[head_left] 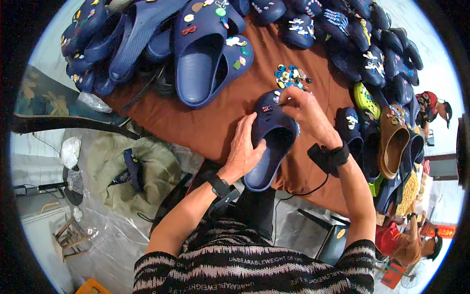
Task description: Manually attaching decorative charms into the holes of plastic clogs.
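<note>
A dark navy foam clog (273,139) lies in front of me at the near edge of the brown-covered table, its toe pointing away. My left hand (243,151) grips the clog's left side, with the thumb over its rim. Fingertips of my right hand (307,111) are pinched together at the clog's toe, on a small white shoe charm (277,96). A small dark-and-red charm (267,108) sits on the upper to the left of it. Just beyond the toe is a loose pile of small coloured charms (290,75). My fingers partly hide the toe.
Large navy clogs with charms (198,63) crowd the far left. More dark clogs (335,27) are heaped at the far right. A brown clog (394,142) and a lime-green clog (366,99) stand at the right. Other people (409,240) are beyond the right side.
</note>
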`<state>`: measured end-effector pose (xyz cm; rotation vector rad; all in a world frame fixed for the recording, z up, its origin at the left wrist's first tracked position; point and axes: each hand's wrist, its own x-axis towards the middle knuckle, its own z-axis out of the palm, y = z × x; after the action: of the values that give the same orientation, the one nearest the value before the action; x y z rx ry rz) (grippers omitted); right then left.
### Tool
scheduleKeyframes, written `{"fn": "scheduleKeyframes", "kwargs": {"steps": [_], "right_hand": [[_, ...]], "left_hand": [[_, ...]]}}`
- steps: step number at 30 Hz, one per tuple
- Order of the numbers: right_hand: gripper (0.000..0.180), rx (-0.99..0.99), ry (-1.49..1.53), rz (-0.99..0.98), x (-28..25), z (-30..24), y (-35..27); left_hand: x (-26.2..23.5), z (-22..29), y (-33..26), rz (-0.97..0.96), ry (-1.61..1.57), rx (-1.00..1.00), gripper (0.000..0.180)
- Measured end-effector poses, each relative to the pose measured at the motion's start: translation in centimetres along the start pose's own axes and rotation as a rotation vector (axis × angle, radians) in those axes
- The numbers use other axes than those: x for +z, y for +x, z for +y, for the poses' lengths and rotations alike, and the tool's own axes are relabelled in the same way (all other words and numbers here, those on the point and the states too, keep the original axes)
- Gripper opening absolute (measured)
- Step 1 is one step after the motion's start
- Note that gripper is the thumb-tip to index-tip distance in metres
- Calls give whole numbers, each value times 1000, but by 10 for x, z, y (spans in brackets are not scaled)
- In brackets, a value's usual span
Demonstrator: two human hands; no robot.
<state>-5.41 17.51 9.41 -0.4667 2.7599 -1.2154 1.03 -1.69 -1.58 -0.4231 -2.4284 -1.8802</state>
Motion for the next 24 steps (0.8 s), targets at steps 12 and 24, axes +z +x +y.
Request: {"fn": "scheduleKeyframes", "kwargs": {"steps": [12,24], "right_hand": [[12,-56,-240,-164,16,-6,12],[12,-196,-530,-271,17,-1,20]], "left_hand": [[1,-4,0,-10,23,24,73],[1,0,2,-17,17,-15,73]]}}
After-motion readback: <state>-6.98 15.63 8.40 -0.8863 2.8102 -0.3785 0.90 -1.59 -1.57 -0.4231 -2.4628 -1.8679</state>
